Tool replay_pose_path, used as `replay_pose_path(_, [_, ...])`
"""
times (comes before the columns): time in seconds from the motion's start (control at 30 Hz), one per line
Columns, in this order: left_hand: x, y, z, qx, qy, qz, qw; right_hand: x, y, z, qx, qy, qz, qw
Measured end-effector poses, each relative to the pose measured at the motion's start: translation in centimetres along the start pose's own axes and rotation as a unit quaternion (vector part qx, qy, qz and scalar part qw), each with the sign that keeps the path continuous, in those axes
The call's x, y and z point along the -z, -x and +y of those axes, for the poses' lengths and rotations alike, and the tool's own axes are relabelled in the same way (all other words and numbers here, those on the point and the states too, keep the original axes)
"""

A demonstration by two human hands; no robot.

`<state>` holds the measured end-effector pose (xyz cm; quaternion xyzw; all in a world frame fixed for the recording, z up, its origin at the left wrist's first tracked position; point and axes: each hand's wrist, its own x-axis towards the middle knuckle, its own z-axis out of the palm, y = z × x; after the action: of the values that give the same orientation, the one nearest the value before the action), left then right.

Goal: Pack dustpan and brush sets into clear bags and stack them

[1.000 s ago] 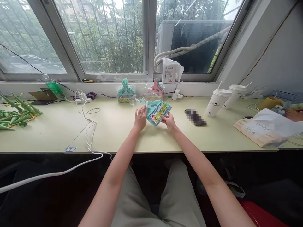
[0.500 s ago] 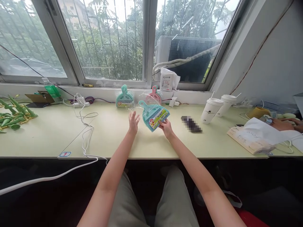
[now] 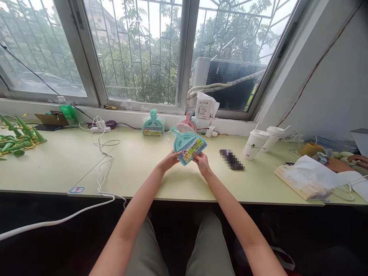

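Note:
A turquoise mini dustpan and brush set (image 3: 188, 145), with a bright printed label and clear wrapping, is held tilted above the table. My left hand (image 3: 170, 160) grips its lower left edge, and my right hand (image 3: 202, 162) pinches the bottom edge near the label. Both hands are closed on it; some fingers are hidden behind. Further back, a second turquoise dustpan set (image 3: 153, 123) stands against the wall under the window. Beside it, a pink dustpan set (image 3: 188, 122) is partly covered by the held one.
Right of my hands lie a blurred dark object (image 3: 231, 159), two white lidded cups (image 3: 255, 145) with straws and a paper bag (image 3: 301, 178). Another person's hand (image 3: 358, 159) shows at the far right. White cables (image 3: 101, 168) and green plant-like pieces (image 3: 21, 136) are on the left.
My left hand, open and apart from the set before, has moved in and closed on its left edge. The view has tilted slightly upward.

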<state>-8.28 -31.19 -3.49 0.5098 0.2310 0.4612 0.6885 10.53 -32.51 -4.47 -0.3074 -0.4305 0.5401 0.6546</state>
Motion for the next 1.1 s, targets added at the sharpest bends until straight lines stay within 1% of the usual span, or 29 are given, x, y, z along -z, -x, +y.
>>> replay_pose_path(0.07, [-0.3,0.1,-0.1,0.046,-0.026,-0.045,0.998,0.0,-0.1,-0.3,0.022,-0.002,0.026,0.999])
replay_pose_path(0.1, [-0.5,0.2,-0.1,0.051,-0.036,-0.052,0.997,0.0,-0.1,-0.5,0.028,-0.004,0.039,0.999])
replay_pose_path(0.13, [-0.7,0.2,-0.1,0.043,-0.040,-0.050,0.997,0.0,-0.1,-0.6,0.030,-0.006,0.048,0.998])
replay_pose_path(0.2, [-1.0,0.1,0.0,0.004,-0.035,-0.026,0.999,0.0,-0.1,-0.8,0.022,-0.005,0.052,0.998])
replay_pose_path(0.27, [-1.1,0.0,0.1,-0.027,-0.021,0.003,0.999,-0.1,-0.1,-0.9,0.009,0.003,0.041,0.999])
replay_pose_path(0.3, [-1.1,0.0,0.1,-0.031,-0.014,0.014,0.999,-0.1,-0.1,-0.9,0.004,0.008,0.034,0.999])
replay_pose_path(0.37, [-1.0,0.0,0.1,-0.011,-0.005,0.031,0.999,-0.2,0.0,-0.9,0.000,0.015,0.019,1.000])
replay_pose_path(0.43, [-0.9,0.1,0.0,0.024,-0.004,0.031,0.999,-0.1,0.0,-1.0,0.002,0.019,0.006,1.000])
replay_pose_path(0.53, [-1.3,0.2,0.1,0.059,-0.022,0.000,0.998,0.0,0.0,-1.1,0.012,0.017,-0.002,1.000])
replay_pose_path(0.6, [-1.8,0.1,0.3,0.050,-0.037,-0.012,0.998,0.0,0.0,-1.0,0.020,0.009,0.000,1.000])
replay_pose_path(0.63, [-2.0,0.1,0.4,0.033,-0.044,0.003,0.998,0.0,0.0,-1.0,0.024,0.006,0.004,1.000])
replay_pose_path(0.67, [-2.2,0.1,0.5,0.007,-0.053,0.041,0.998,0.0,0.0,-0.9,0.026,0.004,0.010,1.000])
replay_pose_path(0.7, [-2.3,0.0,0.6,-0.028,-0.068,0.103,0.992,0.0,0.0,-0.8,0.025,0.003,0.017,1.000])
replay_pose_path(0.73, [-2.4,0.1,0.8,-0.071,-0.092,0.188,0.975,-0.1,0.0,-0.8,0.024,0.005,0.023,0.999])
replay_pose_path(0.77, [-2.4,0.2,1.0,-0.122,-0.127,0.285,0.942,-0.1,0.0,-0.7,0.020,0.009,0.029,0.999])
replay_pose_path(0.8, [-2.4,0.3,1.1,-0.173,-0.173,0.376,0.894,-0.1,0.0,-0.6,0.017,0.014,0.033,0.999])
replay_pose_path(0.83, [-2.5,0.5,1.3,-0.219,-0.228,0.442,0.839,-0.2,0.0,-0.6,0.015,0.018,0.034,0.999])
replay_pose_path(0.87, [-2.6,0.8,1.5,-0.254,-0.293,0.476,0.790,-0.2,0.0,-0.5,0.013,0.023,0.033,0.999])
replay_pose_path(0.9, [-2.7,1.0,1.7,-0.275,-0.364,0.478,0.751,-0.3,0.0,-0.4,0.012,0.028,0.031,0.999])
replay_pose_path(0.93, [-3.0,1.2,1.8,-0.279,-0.437,0.454,0.724,-0.4,0.1,-0.3,0.010,0.033,0.027,0.999])
replay_pose_path(1.03, [-4.3,1.4,2.2,-0.233,-0.627,0.325,0.669,-0.8,0.1,0.0,0.000,0.052,0.011,0.999])
replay_pose_path(1.1, [-5.3,1.1,2.5,-0.197,-0.707,0.264,0.626,-1.0,0.0,0.3,-0.006,0.060,0.003,0.998])
